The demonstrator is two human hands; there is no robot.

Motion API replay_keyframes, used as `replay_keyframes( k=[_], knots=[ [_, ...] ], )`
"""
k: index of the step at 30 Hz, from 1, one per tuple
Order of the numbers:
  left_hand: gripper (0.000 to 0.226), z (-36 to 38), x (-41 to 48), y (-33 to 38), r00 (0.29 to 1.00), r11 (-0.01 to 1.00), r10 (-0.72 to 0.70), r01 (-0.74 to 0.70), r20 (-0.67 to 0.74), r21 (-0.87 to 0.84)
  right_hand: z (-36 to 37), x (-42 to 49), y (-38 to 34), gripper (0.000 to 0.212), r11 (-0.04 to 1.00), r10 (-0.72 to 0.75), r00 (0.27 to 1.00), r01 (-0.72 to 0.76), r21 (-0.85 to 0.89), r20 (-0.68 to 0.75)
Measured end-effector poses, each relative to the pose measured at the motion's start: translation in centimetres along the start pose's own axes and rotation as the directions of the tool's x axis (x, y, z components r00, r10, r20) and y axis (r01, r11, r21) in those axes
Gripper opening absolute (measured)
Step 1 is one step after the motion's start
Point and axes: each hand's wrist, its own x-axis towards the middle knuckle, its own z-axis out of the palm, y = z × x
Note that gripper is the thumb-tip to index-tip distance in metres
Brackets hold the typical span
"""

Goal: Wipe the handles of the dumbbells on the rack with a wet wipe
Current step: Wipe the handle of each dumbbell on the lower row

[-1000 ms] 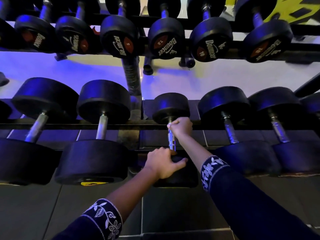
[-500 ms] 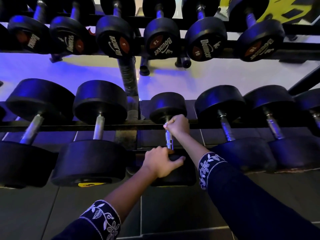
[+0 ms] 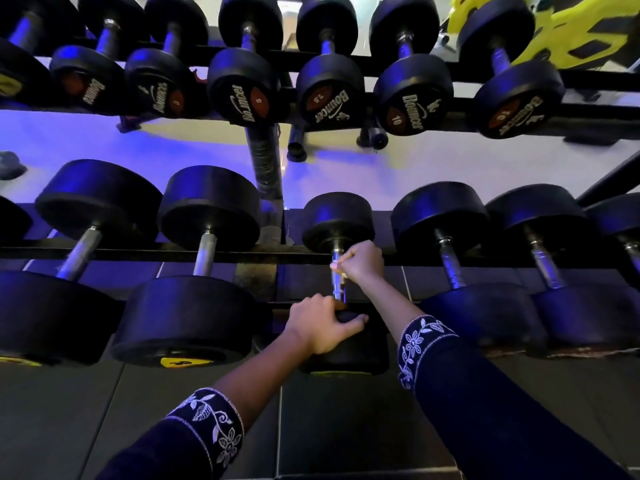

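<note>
Right hand (image 3: 362,263) lower on handle (image 3: 337,289)

Every dumbbell (image 3: 211,209) is black with a blue-violet sheen from the light, and each handle (image 3: 338,287) is silver. The upper row's end faces carry white lettering and a red-brown oval label (image 3: 318,98). One lower end has a yellow label (image 3: 185,362). Both sleeves (image 3: 207,420) are dark navy with white flower embroidery at the cuffs. The floor tiles (image 3: 346,427) are dark grey.

Gym, racked dumbbells (image 3: 332,278), rubber floor tiles (image 3: 346,420)
</note>
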Motion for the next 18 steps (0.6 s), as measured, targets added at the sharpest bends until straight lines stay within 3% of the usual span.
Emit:
replay_keyframes(
  k=[4,7,12,15,18],
  knots=[
    [0.066,0.0,-0.1,0.0,1.0,1.0,0.005,-0.005,-0.012,0.003,0.0,-0.7,1.4,0.021,0.996,-0.015,0.994,0.024,-0.084,0.104],
    [0.057,-0.2,0.0,0.0,1.0,1.0,0.019,-0.019,-0.008,-0.007,0.1,-2.0,3.4,0.007,0.984,-0.069,0.986,0.093,-0.154,0.151],
    [0.063,0.2,0.2,-0.2,1.0,1.0,-0.007,0.007,-0.001,-0.03,-0.2,-1.0,2.7,0.02,0.999,-0.041,0.993,0.042,-0.006,0.112],
    [0.077,0.4,0.3,-0.2,1.0,0.998,-0.017,0.016,-0.015,-0.058,-0.6,-1.3,2.7,0.023,0.992,-0.11,0.991,0.114,-0.049,0.072],
    [0.065,0.4,-0.1,-0.2,0.999,0.999,-0.001,-0.001,-0.052,-0.046,-0.5,-2.3,4.0,0.019,0.989,-0.103,0.982,0.118,-0.088,0.158]
  ],
)
